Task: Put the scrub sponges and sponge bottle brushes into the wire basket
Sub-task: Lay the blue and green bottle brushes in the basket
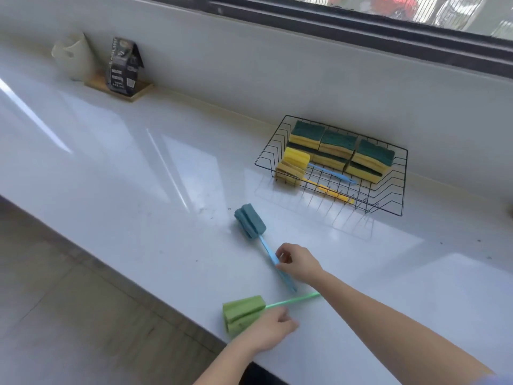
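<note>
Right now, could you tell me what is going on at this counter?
A person is tidying cleaning things into a wire basket on the white counter. The scrub sponges and two yellow bottle brushes are already inside. Two brushes are still out: the right hand is closed on the handle of the blue brush, and the left hand rests at the head of the green brush near the counter's edge.
</note>
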